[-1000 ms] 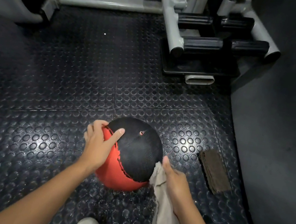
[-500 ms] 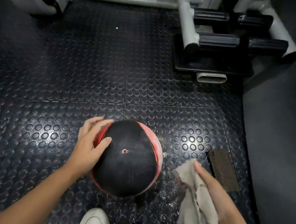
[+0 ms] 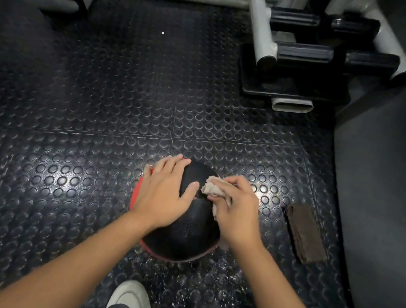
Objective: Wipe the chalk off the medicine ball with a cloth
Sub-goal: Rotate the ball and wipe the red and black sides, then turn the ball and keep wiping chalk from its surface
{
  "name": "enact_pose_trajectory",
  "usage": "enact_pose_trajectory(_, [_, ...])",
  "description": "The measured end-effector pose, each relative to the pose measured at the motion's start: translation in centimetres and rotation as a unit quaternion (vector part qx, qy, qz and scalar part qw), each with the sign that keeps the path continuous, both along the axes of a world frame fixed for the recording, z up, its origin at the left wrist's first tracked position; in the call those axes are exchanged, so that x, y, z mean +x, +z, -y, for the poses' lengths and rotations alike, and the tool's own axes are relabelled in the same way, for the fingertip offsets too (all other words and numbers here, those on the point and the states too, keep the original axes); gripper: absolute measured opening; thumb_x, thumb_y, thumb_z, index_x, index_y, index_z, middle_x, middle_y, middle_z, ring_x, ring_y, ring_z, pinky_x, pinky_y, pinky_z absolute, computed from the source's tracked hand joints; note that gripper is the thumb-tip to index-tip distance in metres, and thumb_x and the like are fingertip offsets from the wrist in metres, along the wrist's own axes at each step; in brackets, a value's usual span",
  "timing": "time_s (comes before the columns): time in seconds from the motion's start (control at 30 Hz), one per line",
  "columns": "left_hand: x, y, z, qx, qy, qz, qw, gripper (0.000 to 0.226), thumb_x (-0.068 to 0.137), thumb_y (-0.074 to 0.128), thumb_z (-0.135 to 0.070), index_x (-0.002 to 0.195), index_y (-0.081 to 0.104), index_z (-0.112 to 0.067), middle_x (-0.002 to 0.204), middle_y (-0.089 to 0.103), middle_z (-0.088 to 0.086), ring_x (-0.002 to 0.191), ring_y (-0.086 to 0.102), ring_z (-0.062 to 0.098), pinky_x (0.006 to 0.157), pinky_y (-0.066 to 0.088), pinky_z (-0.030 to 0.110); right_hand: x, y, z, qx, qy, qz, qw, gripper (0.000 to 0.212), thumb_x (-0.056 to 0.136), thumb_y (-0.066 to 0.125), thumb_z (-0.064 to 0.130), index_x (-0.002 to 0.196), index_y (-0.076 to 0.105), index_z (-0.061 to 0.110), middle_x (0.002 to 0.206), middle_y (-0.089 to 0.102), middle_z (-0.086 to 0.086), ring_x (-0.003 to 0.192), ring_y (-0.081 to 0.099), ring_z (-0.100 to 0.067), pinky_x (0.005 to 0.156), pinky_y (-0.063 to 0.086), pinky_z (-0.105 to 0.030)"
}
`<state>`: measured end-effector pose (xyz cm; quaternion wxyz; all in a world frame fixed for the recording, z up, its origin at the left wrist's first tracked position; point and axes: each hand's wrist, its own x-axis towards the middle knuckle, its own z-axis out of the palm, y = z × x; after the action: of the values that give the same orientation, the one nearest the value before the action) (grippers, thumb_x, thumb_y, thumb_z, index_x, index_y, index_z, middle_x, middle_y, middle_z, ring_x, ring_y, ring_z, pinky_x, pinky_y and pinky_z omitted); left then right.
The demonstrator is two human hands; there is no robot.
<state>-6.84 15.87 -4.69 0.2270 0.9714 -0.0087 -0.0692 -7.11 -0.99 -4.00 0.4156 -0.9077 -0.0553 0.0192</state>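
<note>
Black and red, the medicine ball point(image 3: 182, 227) sits on the studded rubber floor point(image 3: 97, 110), just ahead of the person's white shoes point(image 3: 132, 302). The left hand point(image 3: 166, 193) lies flat on the ball's top left side, fingers straight and spread. The right hand point(image 3: 237, 207) has its fingers curled round a bunched pale cloth point(image 3: 213, 189) and presses it against the ball's upper right. Pale specks dot the floor near the ball's base. A dark brown folded pad point(image 3: 306, 234) lies on the floor to the right, apart from the ball. Grey gym-machine tubing point(image 3: 258, 29) stands farther back.
</note>
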Motion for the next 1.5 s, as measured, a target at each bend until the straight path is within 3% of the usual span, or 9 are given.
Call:
enact_pose_trajectory(0.1, [0.5,0.2,-0.8,-0.013,0.005,0.006,1.000,0.073,0.087,0.021,-0.060,0.146,0.038,-0.021,0.153,0.036,-0.006,0.141,0.026,0.015,0.115,0.023,0.051,2.7,0.4,-0.9,0.001,-0.011,-0.024,1.000,0.022,0.085,0.067,0.002,0.103,0.075,0.013,0.094,0.059,-0.001,0.092,0.055,-0.018,0.079,0.038,-0.008])
enact_pose_trajectory(0.23, [0.7,0.5,-1.9,-0.052,0.024,-0.006,0.998,0.077,0.082,0.018,-0.064,0.142,0.042,-0.023,0.148,0.042,-0.007,0.136,0.032,0.016,0.111,0.030,0.049,7.6,0.4,-1.9,-0.035,-0.010,-0.126,0.991,0.017,0.087,0.069,0.008,0.087,0.069,-0.009,0.096,0.063,-0.027,0.091,0.058,-0.037,0.074,0.045,-0.033])
enact_pose_trajectory(0.5, [3.1,0.7,-1.8,-0.070,0.096,-0.061,0.991,0.047,0.100,0.038,-0.043,0.141,0.042,-0.020,0.146,0.042,-0.001,0.136,0.033,0.023,0.106,0.034,0.047,-2.2,2.4,-1.0,-0.033,0.026,-0.062,0.997,0.020,0.087,0.065,0.004,0.101,0.076,0.013,0.089,0.056,0.008,0.093,0.052,-0.015,0.087,0.043,-0.023])
enact_pose_trajectory(0.63, [5.1,1.1,-1.8,-0.072,0.135,-0.114,0.982,0.051,0.098,0.033,-0.049,0.143,0.038,-0.024,0.148,0.040,0.002,0.135,0.032,0.029,0.105,0.032,0.048,-4.3,2.2,-0.7,0.103,-0.102,-0.091,0.985,0.021,0.086,0.064,0.003,0.072,0.071,0.017,0.073,0.062,0.009,0.067,0.054,-0.003,0.067,0.046,-0.024])
enact_pose_trajectory(0.8, [6.6,1.6,-2.1,-0.070,0.161,-0.188,0.966,0.075,0.084,0.034,-0.079,0.143,0.037,-0.033,0.149,0.031,0.012,0.139,0.024,0.039,0.110,0.026,0.053,-8.1,0.3,-4.5,0.421,-0.222,-0.429,0.768,0.035,0.085,0.069,0.034,0.096,0.073,0.001,0.097,0.075,-0.014,0.092,0.069,-0.022,0.089,0.052,-0.034])
enact_pose_trajectory(0.9, [6.9,1.4,-3.2,-0.086,0.167,-0.218,0.958,0.092,0.069,0.046,-0.089,0.135,0.039,-0.026,0.143,0.032,0.015,0.136,0.029,0.037,0.110,0.030,0.053,-8.0,-1.0,-6.4,0.451,-0.197,-0.492,0.718,0.080,0.056,0.077,0.067,0.111,0.070,0.010,0.106,0.074,-0.004,0.101,0.070,-0.020,0.100,0.049,-0.041])
enact_pose_trajectory(1.03, [7.7,-0.1,-5.4,-0.190,0.225,-0.275,0.915,0.135,0.035,0.066,-0.094,0.137,0.032,-0.013,0.138,0.045,0.012,0.123,0.051,0.030,0.101,0.046,0.051,-7.5,-1.8,-6.6,0.524,-0.200,-0.514,0.649,0.065,0.068,0.072,0.056,0.110,0.072,0.007,0.109,0.072,-0.013,0.103,0.068,-0.027,0.097,0.051,-0.041])
enact_pose_trajectory(1.17, [7.7,-1.3,-6.5,-0.321,0.276,-0.327,0.845,0.142,0.040,0.076,-0.085,0.147,0.030,-0.003,0.124,0.060,0.009,0.096,0.069,0.024,0.071,0.061,0.036,-7.7,-3.1,-6.0,0.522,-0.207,-0.503,0.657,0.083,0.051,0.082,0.068,0.110,0.073,0.011,0.111,0.071,-0.015,0.104,0.067,-0.029,0.098,0.051,-0.043])
enact_pose_trajectory(1.5, [6.5,-1.3,-6.8,-0.413,0.206,-0.359,0.811,0.086,0.046,0.080,-0.070,0.112,0.072,-0.016,0.105,0.074,0.010,0.097,0.071,0.029,0.095,0.052,0.048,-6.7,-4.1,-5.1,0.496,-0.218,-0.481,0.689,0.084,0.046,0.083,0.068,0.104,0.074,0.009,0.105,0.073,-0.017,0.099,0.070,-0.031,0.096,0.052,-0.046])
